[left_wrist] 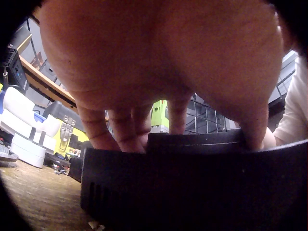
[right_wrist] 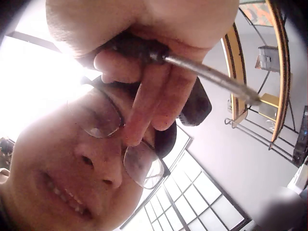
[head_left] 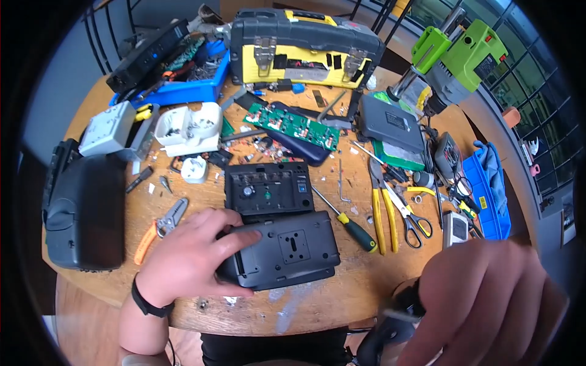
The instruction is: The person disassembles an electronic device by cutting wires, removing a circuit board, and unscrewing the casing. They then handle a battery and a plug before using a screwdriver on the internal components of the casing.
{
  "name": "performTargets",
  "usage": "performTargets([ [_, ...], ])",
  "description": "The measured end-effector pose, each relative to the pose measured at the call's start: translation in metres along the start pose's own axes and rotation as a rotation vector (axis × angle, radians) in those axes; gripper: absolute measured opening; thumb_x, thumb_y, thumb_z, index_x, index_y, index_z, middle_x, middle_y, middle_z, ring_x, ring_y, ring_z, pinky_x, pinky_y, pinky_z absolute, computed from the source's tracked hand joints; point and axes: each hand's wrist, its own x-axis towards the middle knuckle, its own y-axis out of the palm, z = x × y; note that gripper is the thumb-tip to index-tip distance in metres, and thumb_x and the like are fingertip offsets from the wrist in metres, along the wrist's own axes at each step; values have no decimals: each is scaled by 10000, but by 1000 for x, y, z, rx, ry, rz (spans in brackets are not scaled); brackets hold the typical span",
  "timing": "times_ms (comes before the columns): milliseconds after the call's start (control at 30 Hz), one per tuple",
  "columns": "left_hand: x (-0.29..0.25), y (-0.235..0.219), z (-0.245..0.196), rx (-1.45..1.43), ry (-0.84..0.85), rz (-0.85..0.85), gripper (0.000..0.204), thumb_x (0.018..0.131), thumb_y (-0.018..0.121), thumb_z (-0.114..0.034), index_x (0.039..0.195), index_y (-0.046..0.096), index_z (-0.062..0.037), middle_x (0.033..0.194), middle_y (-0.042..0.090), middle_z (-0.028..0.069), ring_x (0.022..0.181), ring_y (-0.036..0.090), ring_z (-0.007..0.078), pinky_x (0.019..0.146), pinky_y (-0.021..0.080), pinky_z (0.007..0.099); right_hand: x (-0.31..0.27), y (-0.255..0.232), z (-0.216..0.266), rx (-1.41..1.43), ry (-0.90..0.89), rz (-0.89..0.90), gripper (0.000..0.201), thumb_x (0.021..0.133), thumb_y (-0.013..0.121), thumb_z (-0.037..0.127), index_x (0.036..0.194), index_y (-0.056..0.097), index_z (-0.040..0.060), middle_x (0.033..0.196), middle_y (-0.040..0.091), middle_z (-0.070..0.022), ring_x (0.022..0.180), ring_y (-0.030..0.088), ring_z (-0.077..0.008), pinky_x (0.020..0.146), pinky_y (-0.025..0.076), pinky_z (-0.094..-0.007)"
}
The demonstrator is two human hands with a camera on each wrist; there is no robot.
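Note:
My left hand [head_left: 189, 256] grips the left end of a black plastic housing [head_left: 271, 256], fingers over the far edge and thumb at the near one. Its upper face carries a square recessed plate and several holes. In the left wrist view, the housing's vented side wall [left_wrist: 144, 187] stands below the palm. Just behind lies an open black housing half [head_left: 268, 189] with parts inside. My right hand [head_left: 488, 299] is raised close to the head camera at lower right. It holds a screwdriver with a dark handle and metal shaft [right_wrist: 211, 77], which crosses the right wrist view.
Right of the housings lie a green-yellow screwdriver [head_left: 357, 232], yellow-handled pliers [head_left: 384, 213] and scissors [head_left: 409, 216]. Orange-handled cutters [head_left: 162, 229] and a large black case [head_left: 88, 210] sit left. Behind are a circuit board [head_left: 293, 125] and a toolbox [head_left: 305, 52].

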Motion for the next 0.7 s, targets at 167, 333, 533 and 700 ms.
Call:
performTargets([
  [167,0,-5,-9,9,21,25,755,614,948,-426,1241,685,-97,1192,599,149,1088,621,371,933,519,439,11,-1,-7,-30,-56,-117,180,893,663,-35,882,505,51,599,641,-66,525,697,-178,478,589,-323],
  [333,4,-9,-26,91,-3,79,762,653,928,-398,1279,624,-85,1197,601,161,1095,621,379,941,517,449,11,-7,14,-173,-159,-338,170,931,630,41,863,485,98,581,625,-27,464,645,-132,447,534,-264],
  [533,4,-15,-46,144,-71,112,756,706,907,-418,1305,588,-84,1244,598,166,1134,614,388,980,520,454,4,-22,43,-142,-242,-317,173,993,603,94,912,451,102,566,585,-42,458,618,-182,462,548,-338],
  [700,13,-16,-60,174,-67,103,765,710,904,-469,1263,581,-51,1274,607,165,1147,622,386,974,529,453,-1,-27,61,-153,-294,-377,179,994,592,107,887,448,107,552,558,-34,440,596,-180,456,531,-337],
])
